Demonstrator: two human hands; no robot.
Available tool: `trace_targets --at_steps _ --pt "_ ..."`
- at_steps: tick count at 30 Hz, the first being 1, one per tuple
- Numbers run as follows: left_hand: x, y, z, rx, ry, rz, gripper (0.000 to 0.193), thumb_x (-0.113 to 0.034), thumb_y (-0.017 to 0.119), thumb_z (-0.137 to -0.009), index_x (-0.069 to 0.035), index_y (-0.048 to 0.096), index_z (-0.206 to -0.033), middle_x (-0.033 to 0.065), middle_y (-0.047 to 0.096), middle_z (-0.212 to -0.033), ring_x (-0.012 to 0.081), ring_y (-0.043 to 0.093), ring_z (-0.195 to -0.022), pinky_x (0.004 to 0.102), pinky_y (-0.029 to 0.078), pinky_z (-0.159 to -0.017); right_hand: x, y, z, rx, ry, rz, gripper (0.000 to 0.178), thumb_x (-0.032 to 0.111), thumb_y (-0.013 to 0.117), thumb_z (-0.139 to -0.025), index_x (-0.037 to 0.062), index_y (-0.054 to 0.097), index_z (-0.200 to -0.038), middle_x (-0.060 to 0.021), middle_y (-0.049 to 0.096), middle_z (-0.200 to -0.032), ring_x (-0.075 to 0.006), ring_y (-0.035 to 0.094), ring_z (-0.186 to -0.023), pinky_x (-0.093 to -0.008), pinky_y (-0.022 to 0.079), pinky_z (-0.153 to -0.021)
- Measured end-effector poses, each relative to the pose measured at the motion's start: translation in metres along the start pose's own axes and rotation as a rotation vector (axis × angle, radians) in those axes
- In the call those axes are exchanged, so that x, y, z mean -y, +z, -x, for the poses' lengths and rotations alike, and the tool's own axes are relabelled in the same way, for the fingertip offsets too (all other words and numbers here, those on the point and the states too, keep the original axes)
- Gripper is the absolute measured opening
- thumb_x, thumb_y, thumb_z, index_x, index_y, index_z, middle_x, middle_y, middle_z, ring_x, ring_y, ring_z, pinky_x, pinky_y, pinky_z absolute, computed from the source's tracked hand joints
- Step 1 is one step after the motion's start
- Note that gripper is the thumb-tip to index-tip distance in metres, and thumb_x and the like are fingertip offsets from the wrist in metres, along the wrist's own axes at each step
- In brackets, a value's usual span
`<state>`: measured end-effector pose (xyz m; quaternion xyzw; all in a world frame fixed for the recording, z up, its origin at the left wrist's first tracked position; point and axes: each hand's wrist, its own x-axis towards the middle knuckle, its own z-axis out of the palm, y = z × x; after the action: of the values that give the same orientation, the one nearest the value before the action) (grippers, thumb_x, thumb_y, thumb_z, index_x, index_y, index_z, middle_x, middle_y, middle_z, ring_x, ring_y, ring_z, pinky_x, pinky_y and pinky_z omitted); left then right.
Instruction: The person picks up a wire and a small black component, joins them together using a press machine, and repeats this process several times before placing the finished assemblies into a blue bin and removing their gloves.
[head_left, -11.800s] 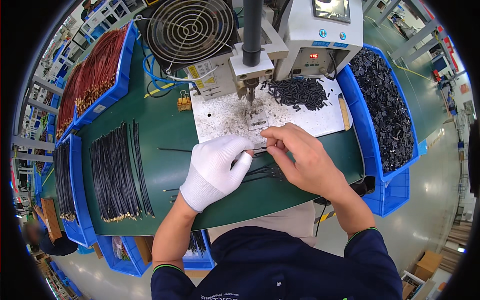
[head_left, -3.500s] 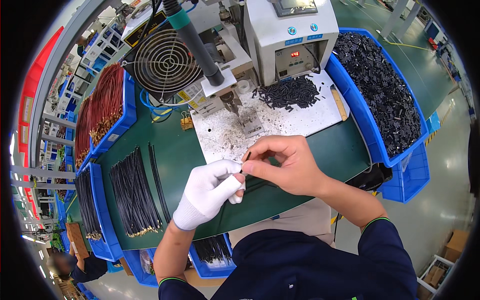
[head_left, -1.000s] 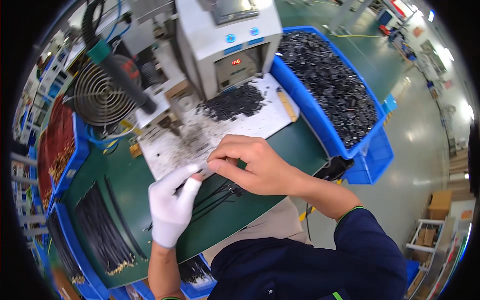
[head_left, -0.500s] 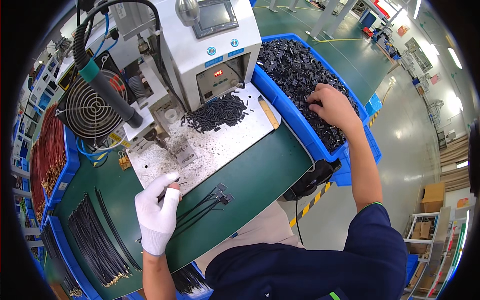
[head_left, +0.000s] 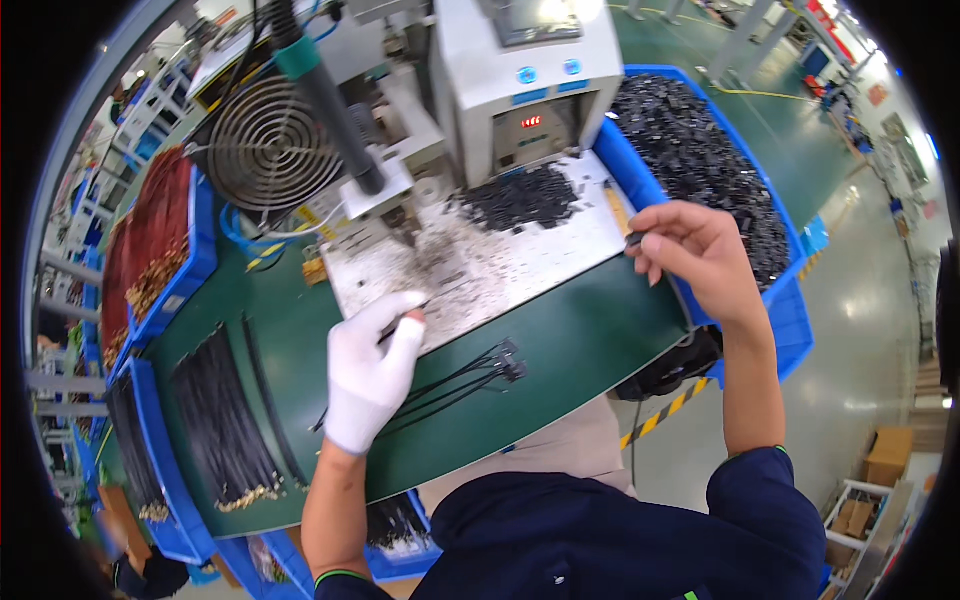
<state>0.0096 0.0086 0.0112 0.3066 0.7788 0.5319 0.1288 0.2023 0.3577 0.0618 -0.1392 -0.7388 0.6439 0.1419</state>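
Observation:
My left hand point(head_left: 372, 368), in a white glove with the thumb tip bare, is closed in a pinch over the near edge of the machine's white plate point(head_left: 500, 290). A thin dark wire-like piece pokes out at its fingertips; the rest is hidden. My bare right hand point(head_left: 705, 255) pinches a small black plastic part point(head_left: 636, 238) beside the blue bin point(head_left: 645, 180) full of similar black parts. Several black cables with black connectors point(head_left: 510, 362) lie on the green table, partly behind the glove. On the plate lies a heap of short black tubes point(head_left: 525, 198).
A bench machine point(head_left: 530, 75) with a red display stands at the back, a fan grille point(head_left: 275, 145) left of it. A yellow-handled tool point(head_left: 617, 208) lies at the plate's right edge. Black cables point(head_left: 225, 420) lie at left, near a blue bin of red cables point(head_left: 150, 245).
My right hand has come up out of the black parts, toward the left, with one small part pinched. My left hand keeps its pinch near the plate's edge. The whole view has shifted.

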Motion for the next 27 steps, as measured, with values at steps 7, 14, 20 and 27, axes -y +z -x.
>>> trace_targets --at_steps 7,14,20,27 --pt "0.004 -0.001 -0.01 -0.01 -0.017 -0.141 0.026 -0.016 0.08 -0.106 0.004 0.08 -0.122 0.0103 0.072 -0.08 0.0075 0.062 -0.067 0.0259 0.052 -0.067 -0.038 0.109 -0.033 0.113 -0.105 0.024 0.031 0.005 0.084 -0.101 -0.0043 0.077 -0.13 -0.0065 0.079 -0.109 -0.0111 0.074 -0.095 -0.0281 0.062 -0.086" --pt "0.01 -0.001 -0.029 -0.058 0.005 -0.162 0.023 -0.017 0.078 -0.106 0.002 0.082 -0.118 0.0166 0.08 -0.087 0.0213 0.079 -0.074 0.0322 0.06 -0.073 -0.057 0.145 -0.085 0.25 -0.255 0.147 0.024 0.007 0.08 -0.103 -0.0022 0.08 -0.126 -0.0095 0.079 -0.109 -0.0159 0.076 -0.098 -0.0334 0.063 -0.091" --pt "0.011 -0.001 -0.041 -0.037 0.016 -0.354 0.02 -0.017 0.077 -0.103 -0.002 0.084 -0.114 0.0185 0.083 -0.097 0.0324 0.082 -0.079 0.0359 0.063 -0.077 -0.055 0.151 -0.091 0.266 -0.382 0.327 0.025 0.009 0.08 -0.105 -0.0018 0.08 -0.127 -0.014 0.08 -0.111 -0.0197 0.076 -0.096 -0.0349 0.063 -0.089" --pt "0.018 0.0 -0.047 -0.076 0.091 -0.334 0.018 -0.016 0.077 -0.103 -0.003 0.085 -0.113 0.0176 0.083 -0.1 0.0317 0.083 -0.083 0.0369 0.065 -0.078 -0.066 0.161 -0.09 0.206 -0.306 0.211 0.025 0.009 0.083 -0.102 -0.0023 0.081 -0.124 -0.0156 0.084 -0.111 -0.0226 0.081 -0.092 -0.0356 0.063 -0.084"
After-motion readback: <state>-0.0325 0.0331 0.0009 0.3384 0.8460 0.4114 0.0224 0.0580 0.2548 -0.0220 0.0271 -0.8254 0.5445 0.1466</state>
